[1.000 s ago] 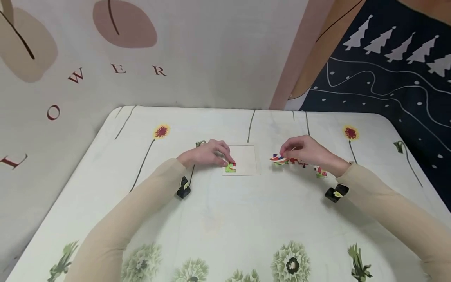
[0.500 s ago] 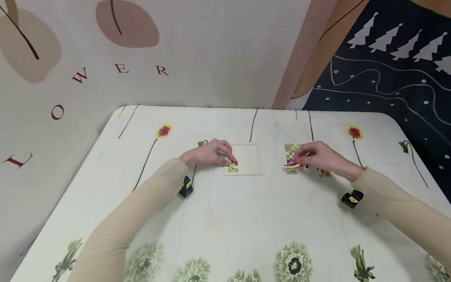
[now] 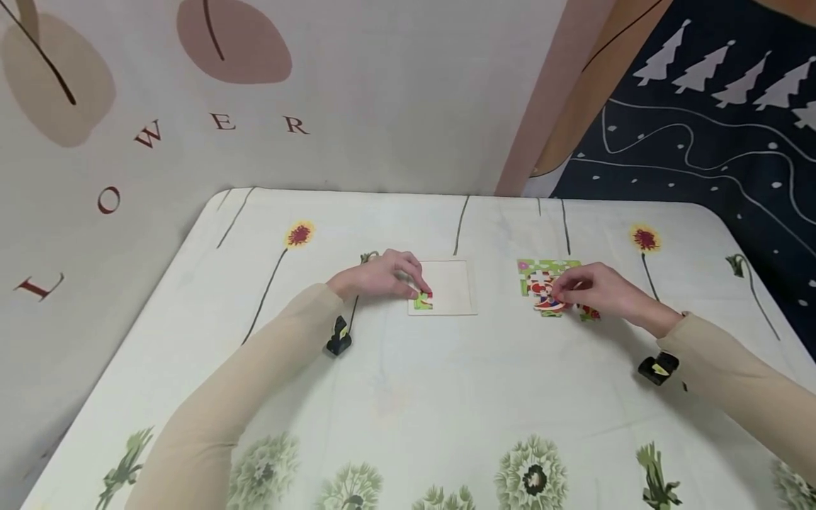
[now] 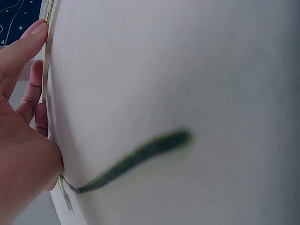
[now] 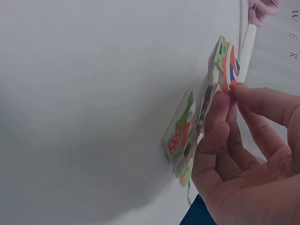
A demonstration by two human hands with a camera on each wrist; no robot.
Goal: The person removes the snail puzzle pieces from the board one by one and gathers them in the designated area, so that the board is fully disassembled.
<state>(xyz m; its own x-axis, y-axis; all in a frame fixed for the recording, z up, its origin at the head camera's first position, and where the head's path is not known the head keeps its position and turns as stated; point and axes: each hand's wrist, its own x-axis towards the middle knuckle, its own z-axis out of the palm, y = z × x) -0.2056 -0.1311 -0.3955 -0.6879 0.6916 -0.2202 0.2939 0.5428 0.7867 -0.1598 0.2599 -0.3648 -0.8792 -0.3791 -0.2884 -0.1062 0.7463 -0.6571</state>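
Observation:
My right hand [image 3: 602, 294] pinches a jigsaw puzzle piece [image 5: 228, 65] between thumb and fingertips. It is printed green, red, white and blue, and is tilted over a group of other puzzle pieces [image 3: 528, 268] on the table. Part of that group is hidden under the hand. My left hand [image 3: 382, 275] rests at the left side of a pale, shallow puzzle tray [image 3: 451, 287]. Its thumb and index fingertips touch a green and red puzzle piece [image 3: 423, 304] lying in the tray's lower left corner. In the left wrist view, the left fingers [image 4: 35, 77] lie along the tray's edge.
A flower-printed white cloth [image 3: 408, 404] covers the table. Beyond its far edge rises a pale wall hanging [image 3: 382, 106] with letters. At the right hangs a dark cloth [image 3: 688, 163] with white trees. Small black devices [image 3: 659, 368] sit at both wrists.
My right hand has moved right with its pinched piece, now over the other pieces, and more green pieces show beside it. My left hand stays at the tray. The view has shifted slightly.

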